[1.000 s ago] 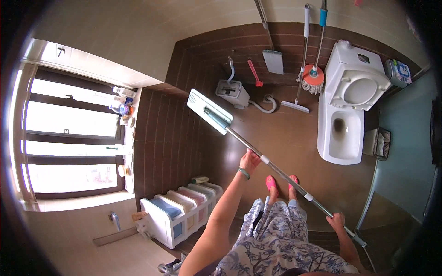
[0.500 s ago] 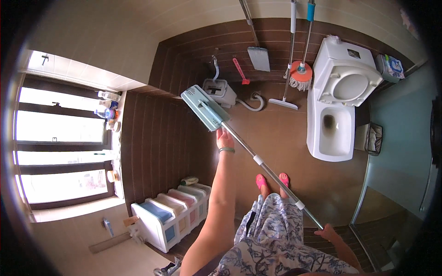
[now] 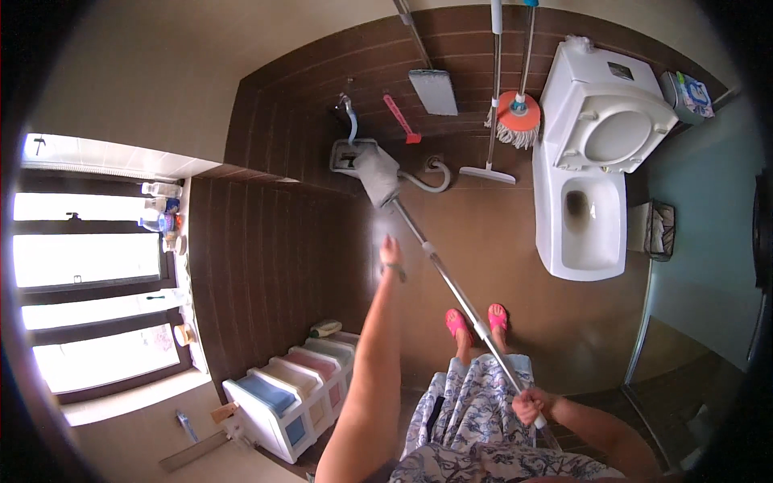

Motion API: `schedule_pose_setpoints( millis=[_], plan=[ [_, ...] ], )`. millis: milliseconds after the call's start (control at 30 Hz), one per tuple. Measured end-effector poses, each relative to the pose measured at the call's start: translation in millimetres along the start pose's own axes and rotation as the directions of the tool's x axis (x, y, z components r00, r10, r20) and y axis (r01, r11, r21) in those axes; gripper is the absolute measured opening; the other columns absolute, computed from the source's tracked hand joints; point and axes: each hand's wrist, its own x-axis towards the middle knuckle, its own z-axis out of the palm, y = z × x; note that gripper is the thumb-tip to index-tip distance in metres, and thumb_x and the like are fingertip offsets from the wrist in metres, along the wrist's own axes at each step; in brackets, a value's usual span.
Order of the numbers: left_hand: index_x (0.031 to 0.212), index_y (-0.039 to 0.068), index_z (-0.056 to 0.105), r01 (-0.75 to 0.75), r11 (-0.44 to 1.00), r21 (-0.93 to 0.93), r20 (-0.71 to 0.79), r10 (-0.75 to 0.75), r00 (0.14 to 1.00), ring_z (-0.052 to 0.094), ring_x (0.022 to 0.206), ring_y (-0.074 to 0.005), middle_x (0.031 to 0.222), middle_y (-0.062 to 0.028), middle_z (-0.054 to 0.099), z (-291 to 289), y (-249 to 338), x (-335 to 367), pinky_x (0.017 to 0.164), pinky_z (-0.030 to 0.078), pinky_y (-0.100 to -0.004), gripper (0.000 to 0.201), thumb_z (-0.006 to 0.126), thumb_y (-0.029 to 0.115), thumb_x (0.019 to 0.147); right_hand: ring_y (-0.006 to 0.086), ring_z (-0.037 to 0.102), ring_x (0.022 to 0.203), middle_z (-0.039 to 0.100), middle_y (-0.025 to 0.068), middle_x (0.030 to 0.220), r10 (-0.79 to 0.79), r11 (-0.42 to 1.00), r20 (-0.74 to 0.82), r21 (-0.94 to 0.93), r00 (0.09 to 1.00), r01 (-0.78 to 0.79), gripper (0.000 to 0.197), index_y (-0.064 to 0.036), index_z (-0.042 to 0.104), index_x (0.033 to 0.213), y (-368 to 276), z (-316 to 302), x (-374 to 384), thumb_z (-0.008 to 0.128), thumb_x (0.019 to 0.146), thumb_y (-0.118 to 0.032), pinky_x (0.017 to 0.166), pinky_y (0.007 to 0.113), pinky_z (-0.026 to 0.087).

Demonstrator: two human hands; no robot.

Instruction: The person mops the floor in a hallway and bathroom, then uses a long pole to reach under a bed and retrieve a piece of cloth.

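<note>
The mop pole (image 3: 457,288) is silvery, the slippers (image 3: 456,321) pink, the clothing (image 3: 473,394) white with blue-grey print.

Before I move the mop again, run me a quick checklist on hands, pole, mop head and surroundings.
1. Right hand gripping the mop pole: ok, fingers wrapped around it.
2. Left hand supporting the pole: not ok, it is apart from it, to its left.
3. Mop head clear of the white container: cannot tell, it overlaps the container in this view and contact is unclear.
4. Pole clear of the toilet: ok, a stretch of floor shows between them.
5. Pole clear of the pink sandals: cannot tell, it passes between them in view, height unclear.
</note>
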Motion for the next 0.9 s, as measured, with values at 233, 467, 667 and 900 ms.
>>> schedule_pose_setpoints(
  millis=[233, 467, 667, 900],
  plan=[
    [0.088, 0.012, 0.053, 0.959, 0.281, -0.028, 0.942, -0.314, 0.119, 0.056, 0.08, -0.019, 0.085, -0.0066, 0.057, 34, 192, -327, 0.071, 0.045, -0.0351, 0.033, 0.047, 0.045, 0.085, 0.0101, 0.05, 0.055, 0.05, 0.0009, 0.064, -0.739, 0.562, -0.632, -0.769, 0.232, -0.303, 0.029, -0.006, 0.046, 0.085, 34, 98, -10, 0.063, 0.078, -0.029, 0.048, 0.024, 0.041],
    [0.1, 0.009, 0.042, 0.945, 0.096, -0.311, 0.949, 0.076, 0.305, 0.057, 0.096, -0.0229, 0.104, -0.0081, 0.056, -12, 334, -345, 0.071, 0.053, -0.0327, 0.013, 0.046, 0.006, 0.088, 0.0206, 0.056, 0.086, 0.052, 0.0115, 0.101, -0.945, -0.252, 0.23, -0.063, 0.231, -0.966, 0.042, -0.0003, 0.044, 0.109, 130, 245, 86, 0.065, 0.076, -0.016, 0.074, 0.034, 0.045],
    [0.104, -0.004, 0.04, 0.885, 0.03, -0.466, 0.878, 0.142, 0.457, 0.061, 0.084, -0.0188, 0.097, -0.0145, 0.057, -110, 448, -250, 0.066, 0.054, -0.0238, 0.022, 0.05, 0.007, 0.087, 0.0233, 0.03, 0.124, 0.029, 0.0143, 0.136, -0.837, -0.519, 0.534, -0.701, 0.122, -0.489, 0.083, -0.0017, 0.017, 0.136, 137, 318, 135, 0.064, 0.074, -0.03, 0.1, 0.037, 0.025],
    [0.091, 0.002, 0.047, 0.712, 0.05, -0.7, 0.686, 0.323, 0.652, 0.06, 0.069, -0.0134, 0.082, -0.0083, 0.059, -277, 484, -87, 0.062, 0.052, -0.0234, 0.029, 0.047, 0.032, 0.09, 0.0219, 0.053, 0.073, 0.057, 0.01, 0.079, 0.082, -0.974, 0.695, -0.097, 0.714, 0.206, 0.03, -0.0031, 0.056, 0.083, 74, 494, 452, 0.051, 0.083, -0.032, 0.065, 0.039, 0.041]
  ],
)
